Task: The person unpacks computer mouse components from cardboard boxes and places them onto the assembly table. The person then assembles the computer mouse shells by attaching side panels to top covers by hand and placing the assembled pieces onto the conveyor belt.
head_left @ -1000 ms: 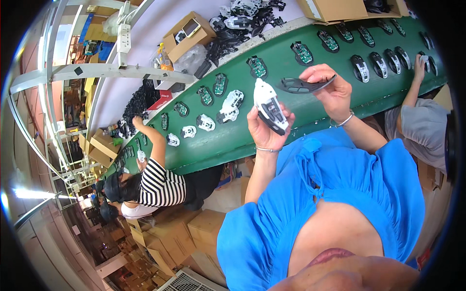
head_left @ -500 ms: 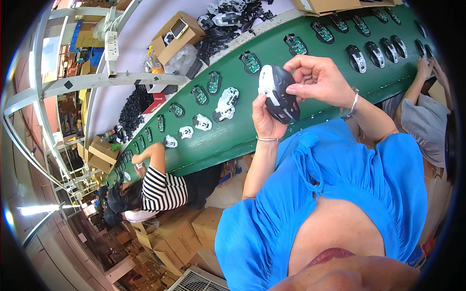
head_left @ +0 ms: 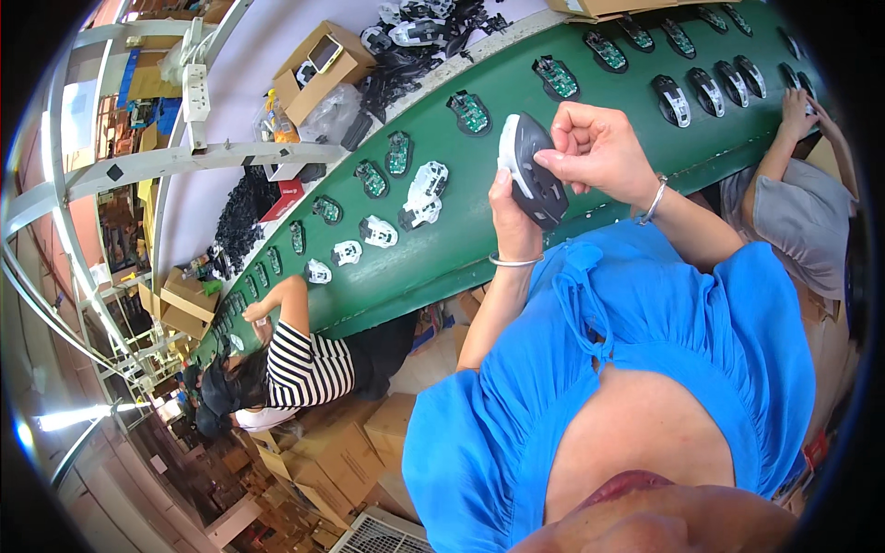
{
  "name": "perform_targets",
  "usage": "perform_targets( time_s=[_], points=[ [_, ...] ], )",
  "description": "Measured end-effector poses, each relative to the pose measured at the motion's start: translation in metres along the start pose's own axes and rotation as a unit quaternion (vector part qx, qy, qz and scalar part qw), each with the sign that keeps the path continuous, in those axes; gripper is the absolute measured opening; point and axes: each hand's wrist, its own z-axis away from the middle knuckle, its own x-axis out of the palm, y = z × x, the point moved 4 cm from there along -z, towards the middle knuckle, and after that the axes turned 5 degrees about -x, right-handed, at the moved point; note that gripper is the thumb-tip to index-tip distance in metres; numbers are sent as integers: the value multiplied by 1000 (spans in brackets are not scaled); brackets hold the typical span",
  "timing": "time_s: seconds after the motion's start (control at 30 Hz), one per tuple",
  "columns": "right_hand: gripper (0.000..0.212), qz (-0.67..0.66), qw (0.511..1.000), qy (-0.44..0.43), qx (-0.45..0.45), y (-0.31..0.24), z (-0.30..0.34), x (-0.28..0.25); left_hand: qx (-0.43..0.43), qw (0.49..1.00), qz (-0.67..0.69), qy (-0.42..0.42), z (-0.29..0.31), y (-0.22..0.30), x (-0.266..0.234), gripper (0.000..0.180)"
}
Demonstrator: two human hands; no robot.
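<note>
A black computer mouse (head_left: 536, 182) with a white side piece is held up over the green belt, tilted on its edge. My left hand (head_left: 516, 221) is closed round its lower white side. At the other edge, my right hand (head_left: 599, 155) has its thumb pressed on the black shell, with the other fingers curled; part of its grip is hidden behind the mouse. Behind it on the belt lie mouse bases with green circuit boards (head_left: 469, 112). A white mouse frame (head_left: 425, 194) lies to the left, and black-and-white mice (head_left: 671, 101) stand in a row to the right.
The green belt (head_left: 498, 78) curves across the front. Beyond it, a shelf bears an open cardboard box (head_left: 323, 69) and heaps of black parts (head_left: 249, 207). A co-worker in a striped top (head_left: 309, 369) sits left; another in grey (head_left: 797, 221) reaches in at right. A metal frame (head_left: 194, 164) stands left.
The mouse has turned so that more of its black side faces right and less white shows. My right thumb stays at its edge. The whole view has shifted slightly.
</note>
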Motion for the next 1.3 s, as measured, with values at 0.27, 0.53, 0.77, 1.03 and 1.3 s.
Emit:
perform_targets(
  time_s=[0.27,0.53,0.77,1.03,1.3],
  points=[
    [20,-5,999,24,45,13,-10,-10,52,982,-176,44,0,7,-10,50],
    [19,0,999,25,28,0,-13,-2,-33,996,-62,-46,6,19,3,53],
    [21,-1,999,28,23,3,-12,8,-4,996,-49,-73,6,24,3,54],
    [21,113,992,9,-50,-2,-10,18,30,997,-38,-56,10,27,4,74],
    [26,59,997,-29,31,9,-11,19,65,974,-207,-58,3,32,-18,86]
  ],
)
